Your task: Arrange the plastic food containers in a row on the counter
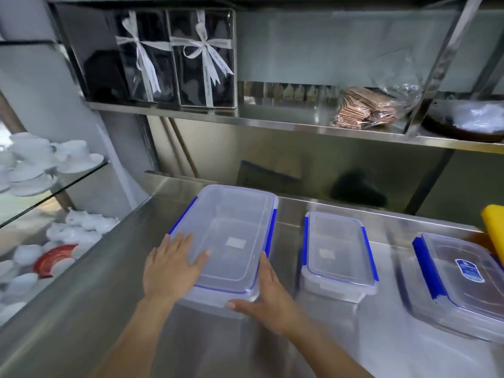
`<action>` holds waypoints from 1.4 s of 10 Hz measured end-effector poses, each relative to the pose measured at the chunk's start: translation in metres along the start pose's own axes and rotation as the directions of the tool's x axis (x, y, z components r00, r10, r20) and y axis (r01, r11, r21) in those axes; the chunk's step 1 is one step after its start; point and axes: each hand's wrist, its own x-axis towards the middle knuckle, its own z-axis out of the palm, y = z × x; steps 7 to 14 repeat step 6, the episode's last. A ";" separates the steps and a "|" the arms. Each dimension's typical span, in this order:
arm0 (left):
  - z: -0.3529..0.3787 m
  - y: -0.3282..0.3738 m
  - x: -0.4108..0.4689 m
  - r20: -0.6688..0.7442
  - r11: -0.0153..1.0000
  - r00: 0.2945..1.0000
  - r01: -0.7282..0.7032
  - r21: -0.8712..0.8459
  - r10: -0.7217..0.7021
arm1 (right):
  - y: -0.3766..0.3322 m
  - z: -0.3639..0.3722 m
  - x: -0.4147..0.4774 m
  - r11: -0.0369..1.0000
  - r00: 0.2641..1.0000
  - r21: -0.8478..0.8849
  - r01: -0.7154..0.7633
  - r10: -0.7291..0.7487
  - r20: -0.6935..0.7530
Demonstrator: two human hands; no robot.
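Observation:
Three clear plastic containers with blue-clipped lids stand on the steel counter point(272, 350). The large container point(234, 230) is at the left. My left hand point(171, 266) lies flat on its lid at the near left corner. My right hand point(264, 298) cups its near right corner, thumb along the front wall and fingers up the right side. A smaller container point(338, 252) stands to its right, apart from it. A third container point(461, 279) with a blue label sits at the far right, partly cut off by the frame edge.
A glass case at the left holds white cups and saucers point(51, 159). A steel shelf point(300, 124) above the counter carries black ribbon-tied boxes point(201, 58) and a bag of wafers point(365, 107). A yellow object point(493, 230) stands at the right edge.

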 end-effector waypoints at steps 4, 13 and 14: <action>-0.008 0.015 0.022 -0.053 0.999 0.999 -0.003 0.051 0.006 | -0.012 -0.022 0.013 0.989 1.000 -0.146 0.005 -0.004 0.010; -0.039 0.023 0.021 0.056 0.991 0.994 -0.095 0.095 0.090 | -0.026 -0.029 0.003 0.979 0.999 -0.201 -0.033 0.034 0.003; -0.039 0.023 0.021 0.056 0.991 0.994 -0.095 0.095 0.090 | -0.026 -0.029 0.003 0.979 0.999 -0.201 -0.033 0.034 0.003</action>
